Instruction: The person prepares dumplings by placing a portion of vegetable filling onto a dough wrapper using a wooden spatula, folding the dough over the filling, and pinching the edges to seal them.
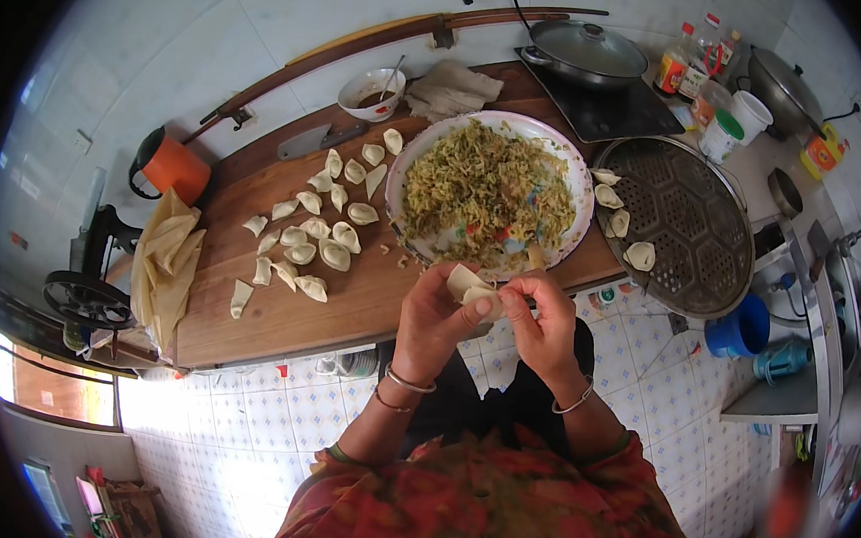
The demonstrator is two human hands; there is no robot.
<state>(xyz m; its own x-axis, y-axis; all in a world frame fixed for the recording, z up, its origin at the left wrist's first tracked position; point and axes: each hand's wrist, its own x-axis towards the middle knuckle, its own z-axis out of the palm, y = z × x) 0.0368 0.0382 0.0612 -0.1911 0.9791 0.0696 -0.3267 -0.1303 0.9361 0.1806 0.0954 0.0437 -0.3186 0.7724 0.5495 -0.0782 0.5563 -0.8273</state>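
A folded dough wrapper (pixel 465 281) is held between my left hand (pixel 427 317) and my right hand (pixel 545 324), just in front of a wide enamel basin (pixel 584 204). The fingers of both hands pinch it; whether filling lies inside is hidden. Chopped green-brown filling (pixel 479 191) is heaped in the basin, and a light wooden handle (pixel 535 256) leans at its near rim. Folded dumplings (pixel 334 254) and a few dough scraps (pixel 241 298) are spread over the wooden table (pixel 213 322) to the left. Several more dumplings (pixel 639 256) sit along the left edge of a perforated metal steamer tray (pixel 689 218).
Behind the basin are a cleaver (pixel 304 141), a bowl with a spoon (pixel 352 106), a cloth (pixel 452 89) and a lidded pan (pixel 588 53) on a black cooktop (pixel 599 116). Bottles (pixel 673 66) stand back right. An orange kettle (pixel 176 167) and yellowish sheeting (pixel 165 260) are left.
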